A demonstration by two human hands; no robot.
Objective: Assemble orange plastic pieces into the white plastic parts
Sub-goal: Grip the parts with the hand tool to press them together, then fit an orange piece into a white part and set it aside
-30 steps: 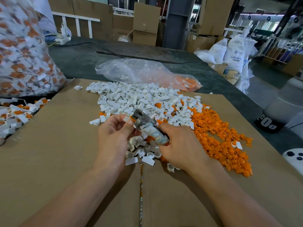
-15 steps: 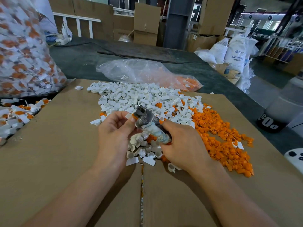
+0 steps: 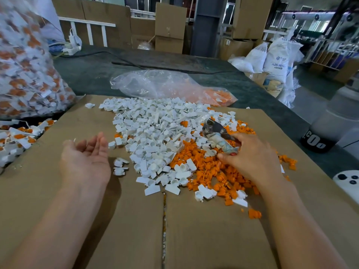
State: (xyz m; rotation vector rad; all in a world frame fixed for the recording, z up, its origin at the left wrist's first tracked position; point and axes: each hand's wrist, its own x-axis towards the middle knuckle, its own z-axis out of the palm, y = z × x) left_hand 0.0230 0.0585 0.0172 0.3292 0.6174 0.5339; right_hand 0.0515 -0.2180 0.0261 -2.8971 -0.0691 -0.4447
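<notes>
Centre-left of frame, left hand [image 3: 87, 162] now off the tool [image 3: 218, 135], open palm-up, empty; right hand [image 3: 252, 158], gripping tool, moved mid-right onto orange pieces [image 3: 209, 169], prob. fetching next one.

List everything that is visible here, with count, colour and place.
white plastic parts: many, white, heap mid-cardboard
orange plastic pieces: many, orange, right of that heap
cardboard: one, brown, under both heaps
clear bag: one, transparent, behind the heaps
big bag: one, clear, far left, full of parts
tool: one, grey, in right hand
sacks: several, white, far right
left hand: one, palm up, left of heap
right hand: one, gripping the tool
</notes>
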